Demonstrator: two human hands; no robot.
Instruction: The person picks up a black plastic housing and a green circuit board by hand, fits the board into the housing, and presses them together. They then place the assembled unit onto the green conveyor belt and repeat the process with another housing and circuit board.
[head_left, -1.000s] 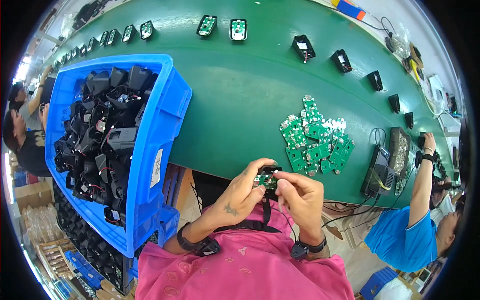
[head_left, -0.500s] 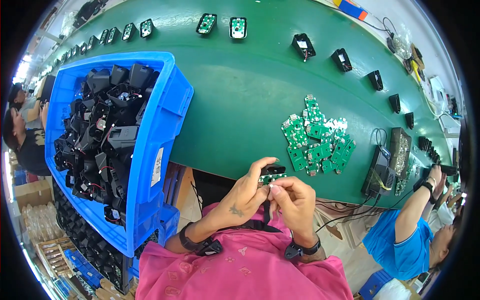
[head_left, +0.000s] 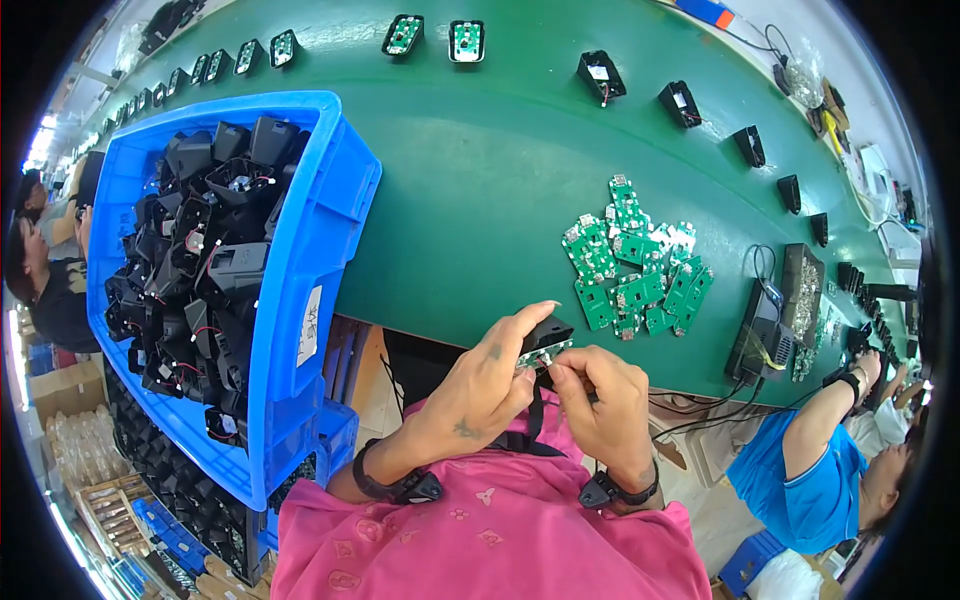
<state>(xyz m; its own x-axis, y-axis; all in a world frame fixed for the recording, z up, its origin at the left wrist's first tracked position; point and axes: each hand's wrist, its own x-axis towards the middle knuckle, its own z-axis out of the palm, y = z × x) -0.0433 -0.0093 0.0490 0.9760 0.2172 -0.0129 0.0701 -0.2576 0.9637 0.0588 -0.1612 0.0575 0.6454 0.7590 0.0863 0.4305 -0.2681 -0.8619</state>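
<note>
My left hand (head_left: 478, 388) is closed around a small black plastic housing (head_left: 550, 332), held in front of my chest just off the table's near edge. A green circuit board (head_left: 540, 355) sits at the housing's near side, facing me. My right hand (head_left: 608, 402) meets it from the right, thumb and forefinger pinched at the board's edge. Something small and whitish shows by those fingertips, but I cannot make out what they grip. Beyond my hands, a loose pile of green circuit boards (head_left: 638, 290) lies on the green table (head_left: 460, 200).
A blue bin (head_left: 350, 190) full of black housings with red wires stands at my left. Housings with boards line the far left edge; housings without visible boards (head_left: 600, 76) run along the right. A black power device (head_left: 758, 345) with cables and a co-worker in blue (head_left: 810, 480) are at right.
My left hand has tilted the housing, so more of its black side shows. My right hand has shifted slightly right and turned, its fingers still at the board.
</note>
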